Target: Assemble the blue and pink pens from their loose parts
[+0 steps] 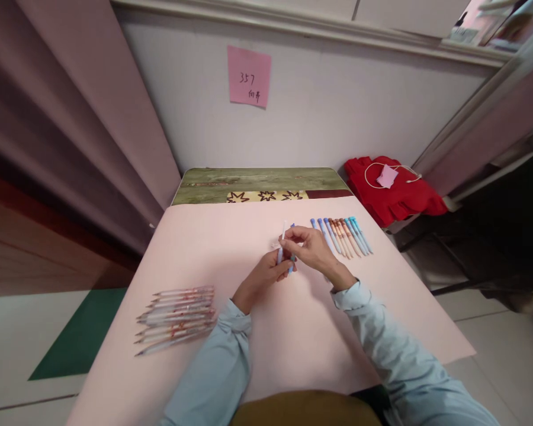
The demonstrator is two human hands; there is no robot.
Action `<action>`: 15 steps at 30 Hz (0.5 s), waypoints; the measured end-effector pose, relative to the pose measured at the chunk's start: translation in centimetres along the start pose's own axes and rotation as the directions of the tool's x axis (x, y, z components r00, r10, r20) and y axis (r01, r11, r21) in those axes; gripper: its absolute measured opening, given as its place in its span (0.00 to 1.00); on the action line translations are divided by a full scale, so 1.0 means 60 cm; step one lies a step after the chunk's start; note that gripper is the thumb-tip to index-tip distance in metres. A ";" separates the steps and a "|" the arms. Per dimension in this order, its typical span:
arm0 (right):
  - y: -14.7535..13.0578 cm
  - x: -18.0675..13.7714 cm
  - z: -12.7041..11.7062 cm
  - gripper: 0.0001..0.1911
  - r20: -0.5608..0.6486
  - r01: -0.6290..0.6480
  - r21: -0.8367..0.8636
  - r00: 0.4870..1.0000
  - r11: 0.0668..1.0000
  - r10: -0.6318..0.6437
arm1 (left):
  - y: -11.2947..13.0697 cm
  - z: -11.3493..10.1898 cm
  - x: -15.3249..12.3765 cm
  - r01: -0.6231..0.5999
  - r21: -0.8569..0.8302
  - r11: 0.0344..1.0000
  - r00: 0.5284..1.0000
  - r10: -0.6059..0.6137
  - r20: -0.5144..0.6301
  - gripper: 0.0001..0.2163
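Observation:
Both my hands meet over the middle of the pale pink table (293, 331). My left hand (260, 281) is closed round the lower part of a pen (281, 251) with a blue grip. My right hand (308, 245) pinches the pen's thin white upper end, and a blue piece shows just beside its fingertips. A row of several pens with blue and orange caps (343, 235) lies just right of my right hand. A pile of several clear pens (177, 319) lies at the table's left, well away from my left hand.
A green patterned cloth (260, 184) covers the table's far end against the white wall. A pink note (249, 77) is stuck to the wall. Red fabric with a pink card (393, 189) lies on a seat at the right. Curtains hang at the left.

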State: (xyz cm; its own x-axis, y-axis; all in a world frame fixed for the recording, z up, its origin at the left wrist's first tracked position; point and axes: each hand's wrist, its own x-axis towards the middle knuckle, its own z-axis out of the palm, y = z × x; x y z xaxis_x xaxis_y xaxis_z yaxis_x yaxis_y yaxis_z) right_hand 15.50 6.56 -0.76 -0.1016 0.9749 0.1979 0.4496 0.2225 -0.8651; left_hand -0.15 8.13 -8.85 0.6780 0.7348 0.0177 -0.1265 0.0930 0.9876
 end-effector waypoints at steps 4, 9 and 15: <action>0.010 0.000 -0.002 0.09 -0.002 0.000 -0.005 1.000 1.000 0.000 | -0.001 0.003 -0.002 0.002 -0.002 1.000 1.000 -0.003 -0.021 0.13; 0.037 -0.013 -0.012 0.16 -0.238 -0.046 0.201 0.967 0.979 0.094 | 0.009 0.008 0.000 -0.007 -0.092 0.996 0.996 -0.001 -0.090 0.11; 0.066 -0.050 0.030 0.18 -0.243 -0.173 0.442 0.922 0.880 0.303 | 0.019 0.001 0.007 -0.031 -0.214 0.976 0.963 -0.029 -0.269 0.12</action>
State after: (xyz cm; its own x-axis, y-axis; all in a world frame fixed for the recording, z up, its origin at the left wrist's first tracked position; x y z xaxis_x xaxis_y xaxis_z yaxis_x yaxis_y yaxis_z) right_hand 15.97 4.51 -5.60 0.2578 0.9657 0.0322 0.0210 0.0277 -0.9994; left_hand 0.04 8.49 -7.73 0.4615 0.8855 -0.0533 -0.2993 0.2120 0.9303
